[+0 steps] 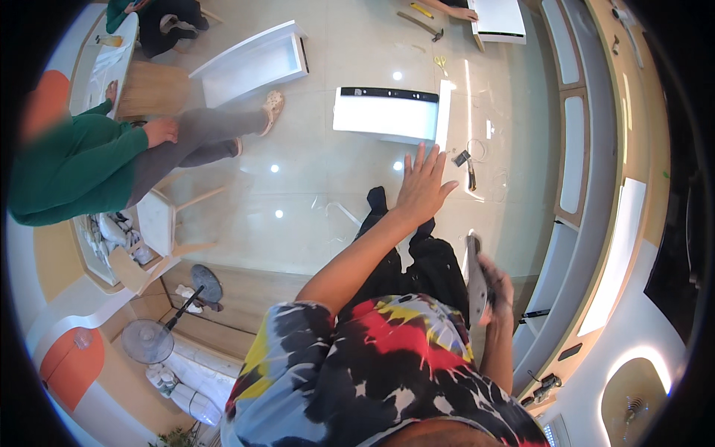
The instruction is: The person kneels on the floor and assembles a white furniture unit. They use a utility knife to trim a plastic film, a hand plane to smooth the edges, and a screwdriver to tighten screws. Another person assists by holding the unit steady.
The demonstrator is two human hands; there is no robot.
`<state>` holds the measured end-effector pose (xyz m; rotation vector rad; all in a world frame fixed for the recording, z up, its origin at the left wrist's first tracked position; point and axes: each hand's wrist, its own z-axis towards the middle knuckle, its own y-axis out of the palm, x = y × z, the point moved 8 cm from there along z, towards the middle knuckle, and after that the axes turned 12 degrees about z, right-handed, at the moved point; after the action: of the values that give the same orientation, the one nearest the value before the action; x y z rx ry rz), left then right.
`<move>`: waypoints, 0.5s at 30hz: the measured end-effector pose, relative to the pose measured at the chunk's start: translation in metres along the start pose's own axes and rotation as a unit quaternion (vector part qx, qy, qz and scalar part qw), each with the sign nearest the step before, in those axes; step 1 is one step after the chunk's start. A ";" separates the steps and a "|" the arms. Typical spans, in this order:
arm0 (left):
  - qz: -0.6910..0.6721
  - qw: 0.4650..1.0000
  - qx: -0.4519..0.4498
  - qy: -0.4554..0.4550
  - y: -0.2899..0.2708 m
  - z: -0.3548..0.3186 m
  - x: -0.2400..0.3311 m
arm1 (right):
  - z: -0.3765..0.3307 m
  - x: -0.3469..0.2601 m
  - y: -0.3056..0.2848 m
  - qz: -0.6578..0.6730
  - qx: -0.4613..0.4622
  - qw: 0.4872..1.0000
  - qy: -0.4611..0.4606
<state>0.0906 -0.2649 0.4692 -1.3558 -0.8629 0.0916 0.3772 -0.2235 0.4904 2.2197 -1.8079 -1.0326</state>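
My left hand [426,182] is stretched out with its fingers spread. Its fingertips reach the near edge of a white box-like furniture piece [383,115] with a black strip along its far edge; I cannot tell whether they touch. A narrow white panel [444,112] stands at that piece's right end. Low on the right, my right hand [499,290] is smeared by motion. It is beside a long grey thing [477,279] with dark holes, which looks like a clog; its grip is unclear. A small black piece [462,158] and a dark-and-orange hand tool [471,177] lie right of my left hand.
A seated person in green [82,160] is at the left, near a white open drawer-like box [253,63]. A hammer [436,34] and yellow scissors [441,62] lie far off. Another person's hand [465,14] touches a white unit [500,21]. A fan [147,340] stands lower left.
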 end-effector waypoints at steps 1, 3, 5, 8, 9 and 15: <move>0.013 1.000 -0.013 -0.018 0.006 0.017 -0.010 | -0.009 0.013 0.005 -0.011 -0.036 0.999 0.033; 0.025 0.998 -0.035 -0.034 0.030 0.041 -0.022 | -0.027 0.036 -0.005 -0.127 -0.017 0.985 0.118; 0.067 0.996 -0.043 -0.040 0.046 0.059 -0.032 | -0.046 0.053 0.008 -0.194 -0.035 0.966 0.168; 0.116 0.990 -0.054 -0.053 0.052 0.076 -0.030 | -0.064 0.064 0.028 -0.150 0.041 0.975 0.157; 0.098 0.991 -0.065 -0.068 0.054 0.081 -0.029 | -0.069 0.064 0.031 -0.144 0.062 0.978 0.139; 0.125 0.990 -0.013 -0.066 0.057 0.114 -0.042 | -0.101 0.057 0.061 -0.118 0.003 0.990 0.080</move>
<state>0.0186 -0.1797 0.3948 -1.4901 -0.8020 0.3680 0.3862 -0.3263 0.5719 2.4857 -1.5150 -0.8538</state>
